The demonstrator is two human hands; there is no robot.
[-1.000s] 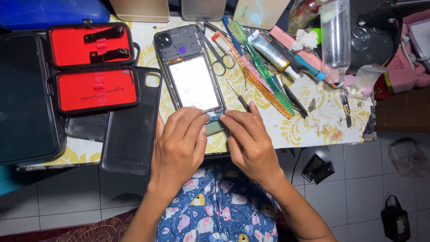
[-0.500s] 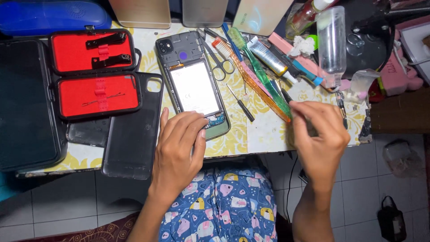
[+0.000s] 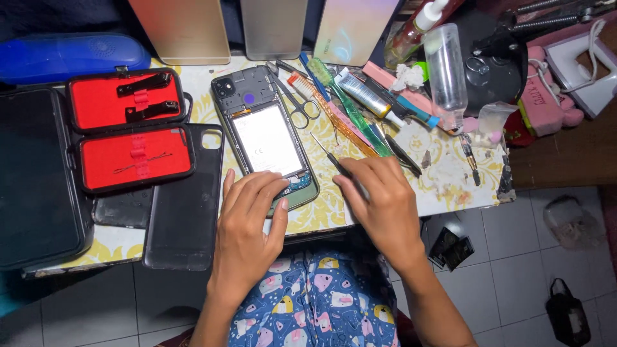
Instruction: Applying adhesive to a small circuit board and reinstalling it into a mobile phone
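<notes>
The bench (image 3: 443, 173) wears a cream cloth with a yellow floral pattern. At centre, the opened phone (image 3: 265, 138) shows a white battery in a dark grey frame with a small purple dot. Left of it, the open case (image 3: 132, 132) is black with red lining, and the phone cover (image 3: 186, 199) is black. Upper left lies a blue pouch (image 3: 67, 58). The toothbrush (image 3: 350, 109) is translucent green. At the bottom, the clothing (image 3: 321, 302) is dark blue with pastel animal prints.

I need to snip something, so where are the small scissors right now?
In the head view, the scissors lie on the table just right of the opened phone, left of the green toothbrush, beyond the right hand.
</notes>
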